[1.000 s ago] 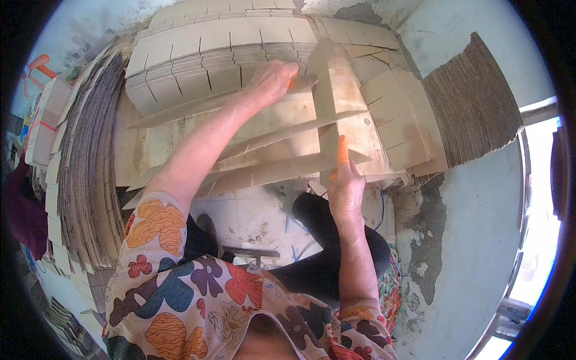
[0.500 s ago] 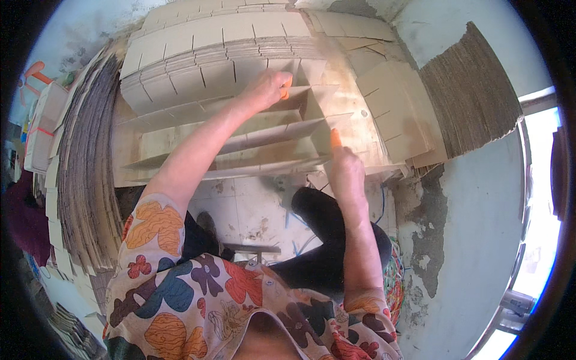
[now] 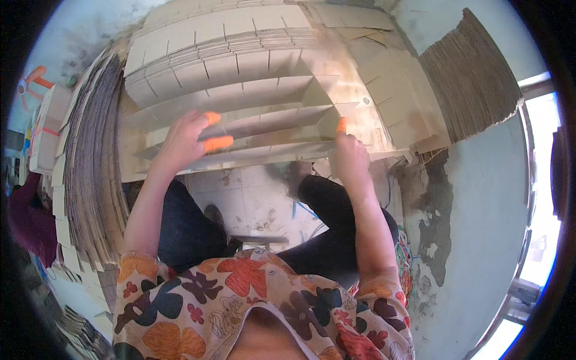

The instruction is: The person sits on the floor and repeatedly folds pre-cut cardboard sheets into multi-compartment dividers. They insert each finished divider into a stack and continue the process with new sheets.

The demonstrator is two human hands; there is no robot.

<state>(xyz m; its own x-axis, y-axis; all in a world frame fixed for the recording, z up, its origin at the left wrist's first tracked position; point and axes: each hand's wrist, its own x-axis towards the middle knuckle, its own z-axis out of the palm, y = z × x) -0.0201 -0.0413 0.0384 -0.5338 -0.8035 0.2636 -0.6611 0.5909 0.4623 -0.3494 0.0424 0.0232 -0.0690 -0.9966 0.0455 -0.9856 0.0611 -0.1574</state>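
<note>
Holding cardbd strip (image 3: 316,94) (R hand (image 3: 350,154)).

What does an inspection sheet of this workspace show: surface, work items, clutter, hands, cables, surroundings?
Surface: pale wooden board, marked.
Work items: long cardboard strips on edge, crossed near their right ends by a cross strip.
Clutter: slotted cardboard stack behind; left stack and brown right stack.
Hands: left hand open over the strips, contact unclear; right hand beside the cross strip's near end, grip unclear.
Cables: blue strands on the floor; cannot tell whether cables.
Surroundings: peeling wall at right.
</note>
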